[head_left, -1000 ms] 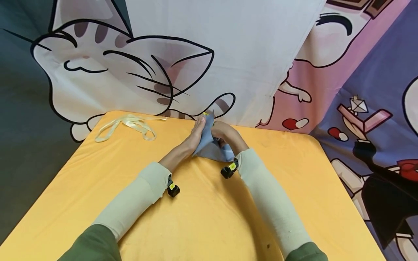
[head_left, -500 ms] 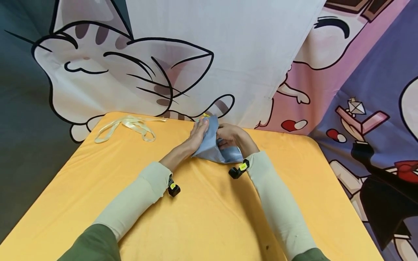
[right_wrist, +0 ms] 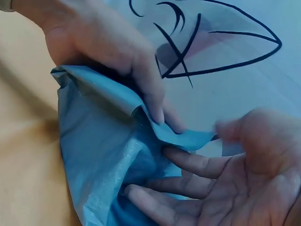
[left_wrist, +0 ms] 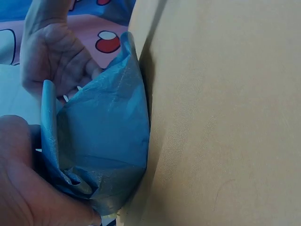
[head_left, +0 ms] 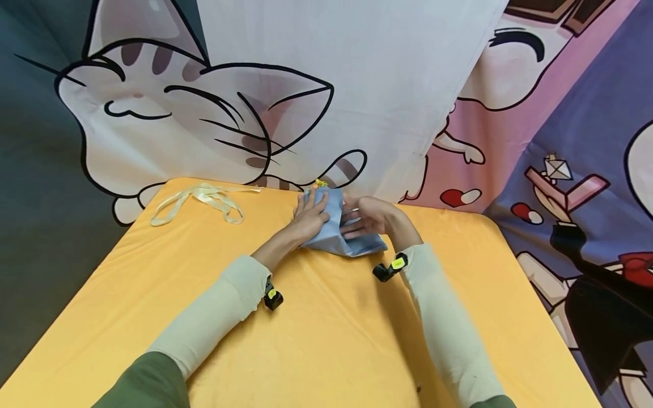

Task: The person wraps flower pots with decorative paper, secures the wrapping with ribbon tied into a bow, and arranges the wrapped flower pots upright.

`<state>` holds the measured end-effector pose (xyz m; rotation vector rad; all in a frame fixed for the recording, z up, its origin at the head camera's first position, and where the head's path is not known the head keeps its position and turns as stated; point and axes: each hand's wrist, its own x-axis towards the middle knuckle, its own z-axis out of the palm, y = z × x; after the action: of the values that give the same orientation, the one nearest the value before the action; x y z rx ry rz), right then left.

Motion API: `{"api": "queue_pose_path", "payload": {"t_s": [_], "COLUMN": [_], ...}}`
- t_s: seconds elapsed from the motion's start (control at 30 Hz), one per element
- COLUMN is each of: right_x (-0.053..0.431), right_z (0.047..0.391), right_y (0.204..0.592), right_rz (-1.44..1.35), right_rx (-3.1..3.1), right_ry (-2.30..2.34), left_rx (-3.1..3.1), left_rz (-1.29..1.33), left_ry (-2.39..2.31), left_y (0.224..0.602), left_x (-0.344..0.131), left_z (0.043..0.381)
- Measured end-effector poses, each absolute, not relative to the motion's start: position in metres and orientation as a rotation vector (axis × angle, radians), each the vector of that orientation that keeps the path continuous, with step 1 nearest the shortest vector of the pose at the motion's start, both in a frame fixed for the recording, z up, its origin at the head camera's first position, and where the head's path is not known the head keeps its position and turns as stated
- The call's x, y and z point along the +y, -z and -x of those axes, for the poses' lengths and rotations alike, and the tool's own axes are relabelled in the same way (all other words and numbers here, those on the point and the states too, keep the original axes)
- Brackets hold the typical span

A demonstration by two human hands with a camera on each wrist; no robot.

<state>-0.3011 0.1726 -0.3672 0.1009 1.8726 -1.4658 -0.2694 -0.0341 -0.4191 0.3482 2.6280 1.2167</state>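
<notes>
A bluish-grey sheet of wrapping paper (head_left: pixel 331 218), folded into a standing shape, sits near the table's far edge. A small yellow thing (head_left: pixel 320 183) shows at its top; the rest of it is hidden. My left hand (head_left: pixel 308 221) lies along the sheet's left side, fingers extended against it. My right hand (head_left: pixel 368 216) is at the sheet's right side, palm turned toward it and fingers nearly straight. In the right wrist view, the right fingertips (right_wrist: pixel 174 153) touch the paper's fold, with the thumb close to its edge. The left wrist view shows the paper's creased underside (left_wrist: pixel 103 127).
A loose pale-yellow ribbon (head_left: pixel 209 196) lies at the table's far left. The table wears a yellow cloth (head_left: pixel 306 334). Behind it hangs a printed cat backdrop (head_left: pixel 285 124), with further printed cloth (head_left: pixel 561 170) to the right.
My right hand has drawn back to the right and its fingers have straightened. The paper has turned, showing more of its front face. My left fingers have spread across its left side.
</notes>
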Motion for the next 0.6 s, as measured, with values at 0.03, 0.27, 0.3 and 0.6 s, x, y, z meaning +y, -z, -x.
{"api": "queue_pose_path", "payload": {"t_s": [0.03,0.27,0.3,0.6], "right_x": [0.175,0.167,0.166,0.172], "right_z": [0.3,0.29,0.289,0.283], "right_y": [0.367,0.373,0.375,0.39], "right_rz": [-0.099,-0.081,-0.084,-0.058], "right_rx": [1.871,2.099,2.129,2.279], "right_ry": [1.471,1.446,1.445,1.45], "left_rx": [2.616,2.514,2.484,2.236], "left_rz": [-0.355,-0.293,-0.252,0.266], "left_ry": [-1.238,-1.496,-1.559,-1.709], "left_y": [0.419,0.418,0.417,0.413], "left_x": [-0.034,-0.038,-0.038,-0.039], "left_z": [0.269,0.26,0.258,0.256]}}
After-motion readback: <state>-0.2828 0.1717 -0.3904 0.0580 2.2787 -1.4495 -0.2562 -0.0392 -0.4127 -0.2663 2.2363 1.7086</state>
